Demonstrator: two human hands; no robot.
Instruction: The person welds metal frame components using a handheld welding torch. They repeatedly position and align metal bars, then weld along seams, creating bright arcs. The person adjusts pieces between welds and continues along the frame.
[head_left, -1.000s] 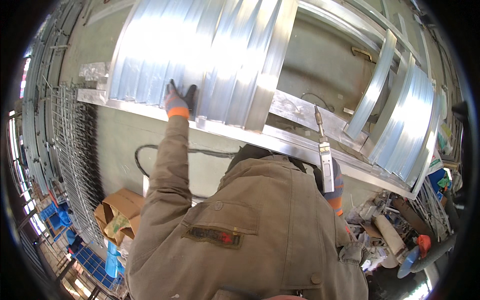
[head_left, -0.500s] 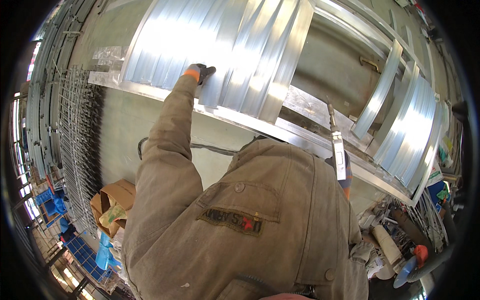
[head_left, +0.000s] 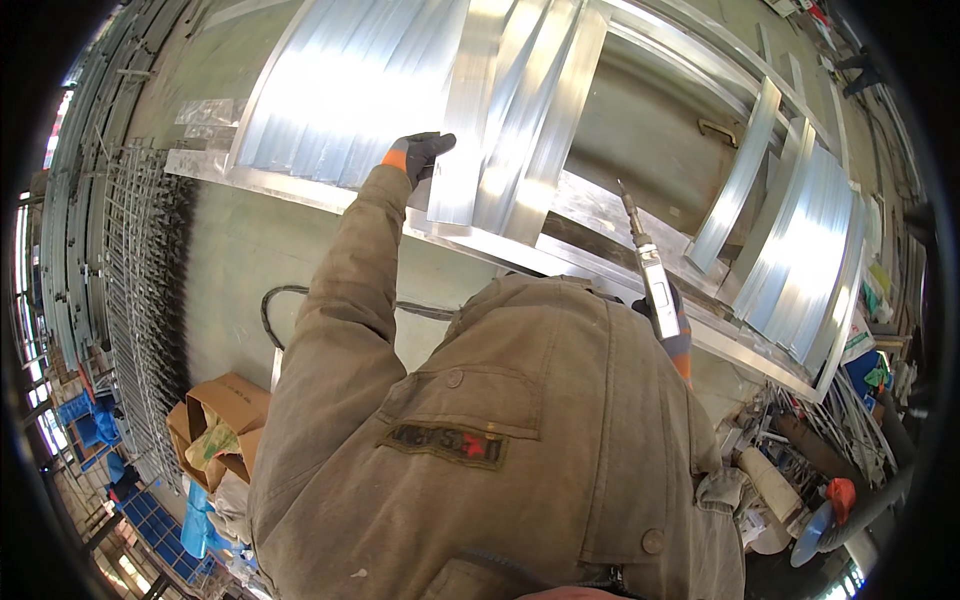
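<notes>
I look down over my tan jacket at a long aluminium frame (head_left: pixel 300 190) holding shiny ribbed metal slats (head_left: pixel 350 90). My left hand (head_left: pixel 422 155), in a dark glove with an orange cuff, reaches up and grips the lower edge of one upright slat (head_left: pixel 465 130). My right hand (head_left: pixel 672 325), mostly hidden behind my shoulder, holds a slim silver power screwdriver (head_left: pixel 645 260) with its bit pointing up toward the frame rail.
A wire mesh rack (head_left: pixel 140 290) lies at left. An open cardboard box (head_left: pixel 215 425) and blue crates (head_left: pixel 195 520) sit lower left. A black hose (head_left: pixel 275 310) runs on the floor. More slats (head_left: pixel 800 270) and cluttered tools (head_left: pixel 800 490) lie at right.
My left hand has moved rightward along the slats, from the frame's lower rail to gripping one slat's lower edge. The screwdriver stays upright in my right hand.
</notes>
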